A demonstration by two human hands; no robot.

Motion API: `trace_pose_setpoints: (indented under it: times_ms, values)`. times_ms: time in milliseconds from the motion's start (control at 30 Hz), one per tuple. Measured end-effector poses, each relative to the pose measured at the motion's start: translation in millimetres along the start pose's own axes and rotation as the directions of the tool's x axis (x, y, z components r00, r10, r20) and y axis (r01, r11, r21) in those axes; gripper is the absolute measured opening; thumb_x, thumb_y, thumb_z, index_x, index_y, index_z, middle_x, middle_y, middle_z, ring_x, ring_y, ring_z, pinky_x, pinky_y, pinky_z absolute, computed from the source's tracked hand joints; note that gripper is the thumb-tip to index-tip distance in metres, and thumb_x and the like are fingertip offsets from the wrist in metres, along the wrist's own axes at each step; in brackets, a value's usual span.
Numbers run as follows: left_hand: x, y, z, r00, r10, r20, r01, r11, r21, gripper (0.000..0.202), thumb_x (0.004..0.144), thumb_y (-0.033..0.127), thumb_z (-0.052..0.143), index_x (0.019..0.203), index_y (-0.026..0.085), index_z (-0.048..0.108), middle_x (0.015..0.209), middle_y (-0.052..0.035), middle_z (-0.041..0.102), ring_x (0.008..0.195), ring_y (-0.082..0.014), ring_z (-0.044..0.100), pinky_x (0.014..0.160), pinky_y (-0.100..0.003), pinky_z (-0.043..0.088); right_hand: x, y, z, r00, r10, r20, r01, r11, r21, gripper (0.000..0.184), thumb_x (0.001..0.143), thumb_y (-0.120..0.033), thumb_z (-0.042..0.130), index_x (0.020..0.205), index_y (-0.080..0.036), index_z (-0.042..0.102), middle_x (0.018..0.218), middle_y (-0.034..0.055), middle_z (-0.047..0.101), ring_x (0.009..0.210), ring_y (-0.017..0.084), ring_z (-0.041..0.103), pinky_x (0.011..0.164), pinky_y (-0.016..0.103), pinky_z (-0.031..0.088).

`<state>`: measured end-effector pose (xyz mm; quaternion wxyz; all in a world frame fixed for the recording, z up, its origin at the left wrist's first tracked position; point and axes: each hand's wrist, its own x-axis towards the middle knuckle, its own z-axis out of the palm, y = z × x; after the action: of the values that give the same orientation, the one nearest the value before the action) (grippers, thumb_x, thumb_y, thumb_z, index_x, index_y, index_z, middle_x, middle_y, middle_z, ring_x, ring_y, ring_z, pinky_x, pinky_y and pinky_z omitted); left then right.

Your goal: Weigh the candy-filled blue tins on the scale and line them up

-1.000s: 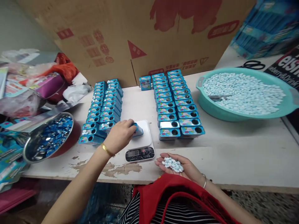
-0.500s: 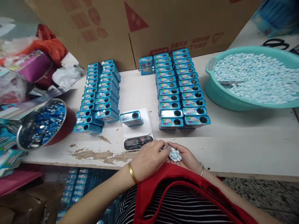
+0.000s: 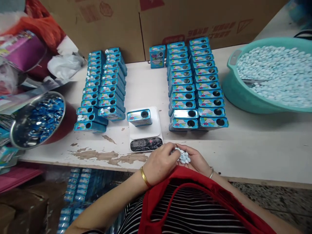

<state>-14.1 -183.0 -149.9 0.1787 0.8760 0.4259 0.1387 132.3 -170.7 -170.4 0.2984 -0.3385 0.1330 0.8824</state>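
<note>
Pale sweets point(image 3: 184, 157), one handful: head view, lower centre of the frame, lying in the palm of the right hand point(image 3: 198, 162).

Right hand: palm up, cupped beneath the heap, not closed over it; most of its fingers hidden.

Left hand point(image 3: 158, 164): gold bangle at the wrist, back uppermost, fingers bent inward at the left edge of the heap, apparently touching it. Whether they pinch a sweet cannot be told.

Tin on the scale point(image 3: 139, 117): blue, upright, round opening dark, no hand on it; above and to the left of both hands, apart from them.

Scale point(image 3: 146, 134): white plate, black panel nearest the hands. Display point(image 3: 139, 143): several digits, too small to read surely.

Changes: one second ago the left hand is on the tin; now it is at the sweets. Half a second ago the display appears to read zero; now it shows a longer figure. Judgement: the tin is set for weighing and attention has passed to the handful.

Also on the counter point(image 3: 243, 146): left block of tins point(image 3: 110, 87), left of centre, sweets on many tops; right block of tins point(image 3: 181, 81), right of centre, openings showing; turquoise basin point(image 3: 237, 94), right edge, heaped with similar sweets; steel bowl point(image 3: 68, 117), left, holding shiny blue pieces.
</note>
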Motion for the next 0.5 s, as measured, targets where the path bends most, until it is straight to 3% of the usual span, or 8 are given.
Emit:
trace_pose_setpoints:
  times_ms: [133, 300, 367, 500]
  values:
    - [-1, -6, -4.2, 0.996, 0.034, -0.087, -0.039, 0.997, -0.061, 0.024, 0.093, 0.018, 0.034, 0.092, 0.015, 0.057, 0.09, -0.0089, 0.058, 0.08, -0.0164, 0.052, 0.067, -0.028, 0.048, 6, -2, 5, 1.0, 0.002, 0.024, -0.003, 1.0, 0.024, 0.014, 0.085, -0.014, 0.051, 0.082, -0.011, 0.065, 0.076, 0.0046, 0.071, 0.081, 0.016, 0.069, 0.088, 0.031, 0.052]
    - [-2, -22, -27.1, 0.967, 0.034, -0.253, -0.08, 0.981, -0.176, 0.018, 0.089, 0.011, 0.046, 0.104, 0.015, 0.054, 0.097, -0.0084, 0.058, 0.088, -0.0142, 0.055, 0.075, -0.027, 0.051, 18, -1, 17, 0.995, -0.035, 0.09, 0.028, 0.997, 0.074, 0.018, 0.087, -0.012, 0.047, 0.083, -0.01, 0.065, 0.074, 0.0043, 0.071, 0.068, 0.011, 0.067, 0.084, 0.028, 0.055]
    - [3, -33, -44.8, 0.93, -0.009, -0.368, -0.056, 0.985, -0.165, 0.019, 0.088, 0.011, 0.051, 0.105, 0.017, 0.054, 0.095, -0.0063, 0.057, 0.086, -0.0126, 0.056, 0.074, -0.025, 0.051, 21, 0, 23, 0.991, -0.046, 0.127, 0.039, 0.997, 0.063, 0.02, 0.088, -0.013, 0.045, 0.088, -0.008, 0.064, 0.081, 0.0083, 0.072, 0.076, 0.014, 0.069, 0.087, 0.03, 0.054]
    - [20, -59, -75.9, 0.799, -0.066, -0.598, 0.047, 0.998, -0.049, 0.015, 0.085, 0.014, 0.057, 0.1, 0.019, 0.057, 0.091, -0.0032, 0.058, 0.083, -0.0119, 0.057, 0.072, -0.026, 0.049, 22, 1, 31, 0.989, -0.034, 0.142, 0.027, 0.998, 0.05, 0.023, 0.087, -0.016, 0.045, 0.096, -0.003, 0.062, 0.096, 0.0173, 0.071, 0.102, 0.023, 0.066, 0.095, 0.034, 0.05]
